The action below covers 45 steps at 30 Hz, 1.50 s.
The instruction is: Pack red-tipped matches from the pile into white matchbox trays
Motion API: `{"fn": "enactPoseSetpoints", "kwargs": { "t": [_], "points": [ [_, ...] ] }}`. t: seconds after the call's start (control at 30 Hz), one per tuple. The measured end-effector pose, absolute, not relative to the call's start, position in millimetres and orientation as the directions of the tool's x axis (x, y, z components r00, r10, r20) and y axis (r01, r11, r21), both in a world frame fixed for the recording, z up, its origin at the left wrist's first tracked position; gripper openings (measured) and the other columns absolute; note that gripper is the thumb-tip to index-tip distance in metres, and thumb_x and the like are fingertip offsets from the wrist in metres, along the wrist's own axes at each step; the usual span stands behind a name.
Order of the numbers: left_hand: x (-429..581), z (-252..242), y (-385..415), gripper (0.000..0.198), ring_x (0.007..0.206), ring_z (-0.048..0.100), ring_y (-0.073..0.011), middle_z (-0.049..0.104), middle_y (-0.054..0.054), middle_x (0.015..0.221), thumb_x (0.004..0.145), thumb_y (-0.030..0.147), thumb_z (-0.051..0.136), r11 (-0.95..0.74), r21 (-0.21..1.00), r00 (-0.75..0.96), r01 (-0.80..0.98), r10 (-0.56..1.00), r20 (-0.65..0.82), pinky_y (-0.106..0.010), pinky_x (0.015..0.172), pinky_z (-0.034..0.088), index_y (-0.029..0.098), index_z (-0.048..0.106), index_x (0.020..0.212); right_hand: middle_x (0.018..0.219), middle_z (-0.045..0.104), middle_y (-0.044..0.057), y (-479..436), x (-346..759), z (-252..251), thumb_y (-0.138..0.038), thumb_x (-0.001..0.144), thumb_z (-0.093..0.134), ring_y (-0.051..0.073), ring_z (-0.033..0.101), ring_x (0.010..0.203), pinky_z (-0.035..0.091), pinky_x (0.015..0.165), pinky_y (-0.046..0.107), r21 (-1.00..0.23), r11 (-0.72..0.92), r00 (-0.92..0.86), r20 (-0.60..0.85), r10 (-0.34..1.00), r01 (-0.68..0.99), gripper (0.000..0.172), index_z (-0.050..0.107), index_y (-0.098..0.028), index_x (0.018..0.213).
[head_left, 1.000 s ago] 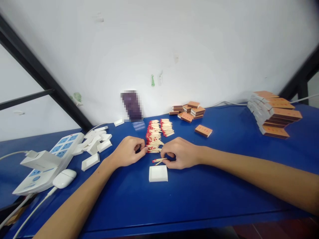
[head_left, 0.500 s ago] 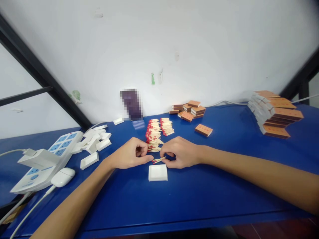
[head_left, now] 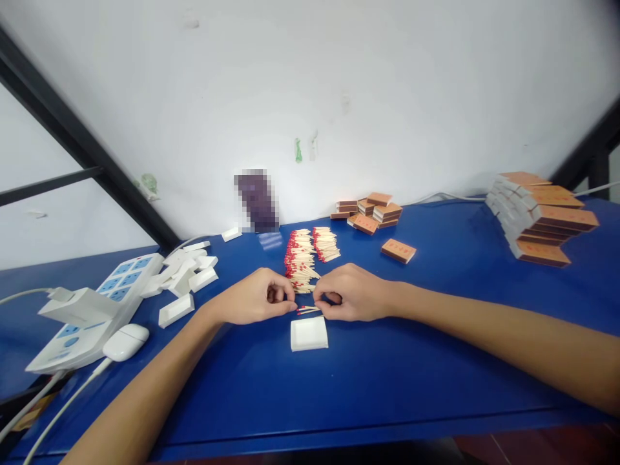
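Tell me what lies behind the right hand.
Beyond the right hand, the smaller pile of matches and a heap of matchboxes show. Whatever the hand itself covers cannot be seen.

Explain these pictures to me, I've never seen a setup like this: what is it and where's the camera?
There is no machine: these are a person's bare hands, seen by one camera worn on the head, looking forward and down. The blue table holds two piles of matches, a white matchbox tray nearer the viewer, orange matchboxes toward the back and right, and more white trays and a power strip at left. The right hand seems to pinch a few loose matches by their plain ends. The left hand has its fingers at the red heads; whether they grip is unclear.
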<state>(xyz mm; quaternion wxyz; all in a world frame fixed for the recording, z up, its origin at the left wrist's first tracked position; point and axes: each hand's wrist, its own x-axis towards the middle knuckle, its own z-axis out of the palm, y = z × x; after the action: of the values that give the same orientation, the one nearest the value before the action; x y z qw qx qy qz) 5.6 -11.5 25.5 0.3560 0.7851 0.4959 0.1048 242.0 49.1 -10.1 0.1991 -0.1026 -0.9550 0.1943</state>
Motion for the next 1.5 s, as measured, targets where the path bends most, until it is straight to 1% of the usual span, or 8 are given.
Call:
{"fn": "enactPoseSetpoints", "kwargs": {
  "t": [0.17, 0.27, 0.43, 0.53, 0.83, 1.07, 1.37, 1.5],
  "points": [
    [6.4, 26.8, -11.1, 0.018, 0.055, 0.043, -0.0097, 0.055, 0.002, 0.061, 0.086, 0.031, 0.062, -0.248, 0.670, 0.494, 0.700, 0.845, -0.203, -0.022, 0.052, 0.033, 0.016, 0.071, 0.084, 0.060, 0.055, -0.005, 48.3, 242.2, -9.4, -0.019, 0.080, 0.062, 0.008, 0.046, 0.054, 0.029, 0.055, 0.022, -0.400, 0.908, -0.894, 0.353, 0.276, 0.123, 0.006, 0.066, -0.016, 0.079],
    [7.8, 27.1, -12.0, 0.023, 0.054, 0.041, -0.0096, 0.053, 0.002, 0.060, 0.086, 0.037, 0.063, -0.246, 0.670, 0.490, 0.700, 0.848, -0.201, -0.022, 0.051, 0.032, 0.016, 0.070, 0.082, 0.062, 0.056, -0.004, 49.4, 242.6, -10.4, -0.018, 0.081, 0.061, 0.008, 0.047, 0.054, 0.029, 0.055, 0.022, -0.397, 0.910, -0.898, 0.349, 0.269, 0.118, 0.007, 0.068, -0.017, 0.082],
    [10.0, 25.8, -13.8, 0.043, 0.051, 0.035, -0.0082, 0.044, 0.005, 0.054, 0.079, 0.052, 0.071, -0.244, 0.665, 0.469, 0.706, 0.865, -0.180, -0.022, 0.047, 0.026, 0.015, 0.055, 0.062, 0.062, 0.057, -0.003, 51.0, 242.3, -11.7, -0.019, 0.084, 0.059, 0.009, 0.047, 0.055, 0.029, 0.055, 0.023, -0.395, 0.913, -0.902, 0.348, 0.256, 0.107, 0.010, 0.069, -0.016, 0.081],
    [10.1, 24.5, -13.6, 0.049, 0.051, 0.034, -0.0079, 0.042, 0.005, 0.053, 0.074, 0.056, 0.074, -0.245, 0.651, 0.467, 0.719, 0.864, -0.190, -0.022, 0.046, 0.024, 0.016, 0.049, 0.060, 0.062, 0.056, -0.004, 50.7, 242.0, -11.2, -0.019, 0.085, 0.059, 0.009, 0.046, 0.055, 0.028, 0.055, 0.023, -0.390, 0.914, -0.903, 0.344, 0.257, 0.111, 0.010, 0.069, -0.016, 0.081],
    [13.2, 25.8, -14.6, 0.049, 0.051, 0.034, -0.0082, 0.043, 0.005, 0.054, 0.073, 0.058, 0.074, -0.280, 0.602, 0.469, 0.748, 0.864, -0.181, -0.022, 0.046, 0.024, 0.016, 0.052, 0.062, 0.060, 0.054, -0.004, 49.0, 241.8, -8.2, -0.031, 0.088, 0.062, 0.008, 0.044, 0.053, 0.025, 0.053, 0.023, -0.382, 0.915, -0.901, 0.340, 0.268, 0.128, 0.018, 0.068, -0.017, 0.080],
    [10.0, 25.5, -14.2, 0.035, 0.051, 0.036, -0.0081, 0.045, 0.005, 0.055, 0.085, 0.040, 0.064, -0.314, 0.621, 0.513, 0.718, 0.842, -0.166, -0.022, 0.049, 0.028, 0.016, 0.051, 0.064, 0.061, 0.055, -0.004, 48.9, 241.8, -8.6, -0.030, 0.088, 0.061, 0.008, 0.045, 0.054, 0.026, 0.054, 0.023, -0.374, 0.919, -0.902, 0.345, 0.261, 0.124, 0.016, 0.068, -0.016, 0.082],
    [8.5, 29.8, -13.9, 0.007, 0.055, 0.041, -0.0090, 0.048, 0.004, 0.061, 0.080, 0.022, 0.062, -0.320, 0.636, 0.549, 0.702, 0.812, -0.197, -0.022, 0.053, 0.033, 0.016, 0.064, 0.077, 0.066, 0.057, -0.004, 47.5, 245.8, -6.6, -0.027, 0.079, 0.063, 0.009, 0.049, 0.058, 0.032, 0.056, 0.023, -0.382, 0.919, -0.915, 0.331, 0.232, 0.095, 0.015, 0.067, -0.018, 0.091],
    [7.5, 29.4, -13.5, 0.008, 0.054, 0.040, -0.0088, 0.046, 0.005, 0.061, 0.081, 0.024, 0.064, -0.326, 0.638, 0.553, 0.697, 0.811, -0.190, -0.022, 0.052, 0.032, 0.017, 0.067, 0.083, 0.066, 0.056, -0.004, 47.3, 245.3, -7.0, -0.026, 0.079, 0.063, 0.010, 0.049, 0.058, 0.032, 0.057, 0.023, -0.388, 0.917, -0.913, 0.334, 0.234, 0.093, 0.014, 0.067, -0.018, 0.089]
  ]
}}
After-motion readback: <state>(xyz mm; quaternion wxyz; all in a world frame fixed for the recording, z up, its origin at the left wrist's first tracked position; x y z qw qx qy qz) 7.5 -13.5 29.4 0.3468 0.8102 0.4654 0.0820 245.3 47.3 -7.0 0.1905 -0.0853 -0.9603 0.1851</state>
